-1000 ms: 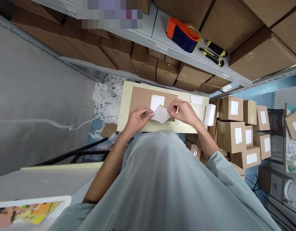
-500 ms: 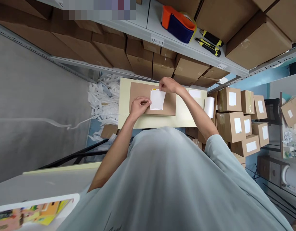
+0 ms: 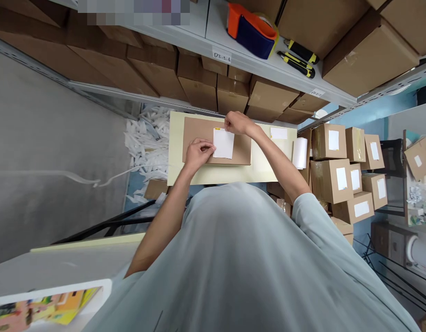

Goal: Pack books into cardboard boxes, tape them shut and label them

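Observation:
A white label with a small yellow mark at its top left lies over a flat brown cardboard box. My left hand has its thumb and fingers pinched together on the label's left edge. At the label's upper right corner, my right hand is closed with its fingertips on the edge. Whether the label is fully pressed to the cardboard I cannot tell. Under the box is a pale yellow tabletop.
A second white label and a white roll lie on the table's right. Labelled cartons are stacked beyond. Above, a shelf holds a tape dispenser and cutters. White paper scraps heap at left.
The whole view has shifted slightly, so things sit a little further left. The label's right side looks straighter than before. Both hands stay at its edges.

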Demonstrator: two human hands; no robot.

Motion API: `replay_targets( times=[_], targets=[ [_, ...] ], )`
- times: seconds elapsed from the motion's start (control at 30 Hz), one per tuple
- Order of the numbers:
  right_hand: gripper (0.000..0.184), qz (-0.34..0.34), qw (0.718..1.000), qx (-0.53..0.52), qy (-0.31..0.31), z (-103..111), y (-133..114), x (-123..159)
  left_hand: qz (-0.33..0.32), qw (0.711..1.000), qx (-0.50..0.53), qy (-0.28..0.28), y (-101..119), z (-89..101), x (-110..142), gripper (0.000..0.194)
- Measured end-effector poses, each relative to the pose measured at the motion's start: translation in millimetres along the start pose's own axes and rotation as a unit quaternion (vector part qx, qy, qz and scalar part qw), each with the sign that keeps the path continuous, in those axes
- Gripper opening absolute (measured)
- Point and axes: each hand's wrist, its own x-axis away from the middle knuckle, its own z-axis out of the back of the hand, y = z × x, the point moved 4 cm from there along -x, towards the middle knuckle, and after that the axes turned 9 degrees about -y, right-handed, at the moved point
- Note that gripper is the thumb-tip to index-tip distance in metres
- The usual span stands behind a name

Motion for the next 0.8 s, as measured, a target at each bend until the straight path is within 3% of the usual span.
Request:
replay_targets(
  times=[0.5, 0.8],
  targets=[
    [0.026, 0.023, 0.998, 0.005, 0.056, -13.8, 8.4, -10.9, -0.003, 0.999, -0.025, 0.022, -2.9, -2.3, 2.5, 0.012],
    [0.026, 0.009, 0.999, 0.002, 0.046, -19.3, 4.8, -6.9, -0.019, 0.999, -0.037, 0.035, -3.3, -3.8, 5.8, 0.01]
  ],
)
